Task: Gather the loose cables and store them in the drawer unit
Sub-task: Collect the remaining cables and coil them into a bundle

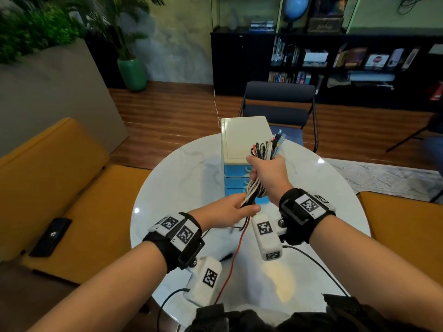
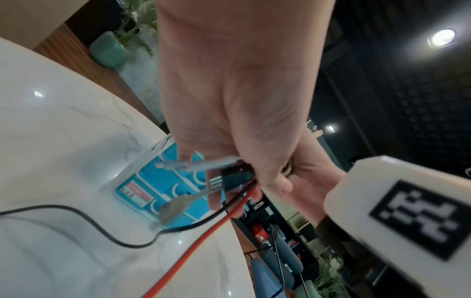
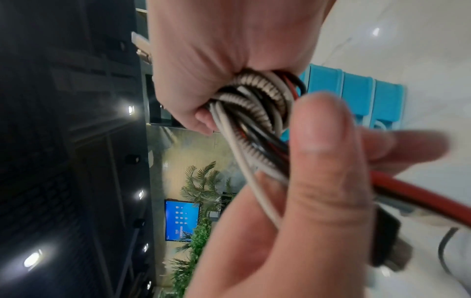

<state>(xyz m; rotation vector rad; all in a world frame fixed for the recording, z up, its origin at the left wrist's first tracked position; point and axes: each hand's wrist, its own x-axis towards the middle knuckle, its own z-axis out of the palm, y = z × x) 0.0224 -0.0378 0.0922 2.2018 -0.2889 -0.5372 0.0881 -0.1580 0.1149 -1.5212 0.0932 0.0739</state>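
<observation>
A bundle of cables point(image 1: 265, 146), white, braided, black and red, is held up in front of the drawer unit point(image 1: 242, 137), a small cream tower with blue drawers on the round marble table point(image 1: 172, 183). My right hand point(image 1: 266, 176) grips the folded bundle point(image 3: 254, 96) in a fist, loops and plugs sticking out above it. My left hand point(image 1: 236, 210) pinches the bundle's lower ends point(image 2: 229, 171), just below the right hand. A red cable point(image 1: 233, 255) and a black one point(image 2: 76, 213) trail from my left hand down onto the table. The drawers point(image 3: 356, 94) appear closed.
A dark chair point(image 1: 279, 104) stands behind the table. Yellow seats point(image 1: 72, 188) flank it left and right, with a black device point(image 1: 51, 237) on the left one. A black bookshelf point(image 1: 335, 58) and potted plants point(image 1: 131, 73) stand farther back.
</observation>
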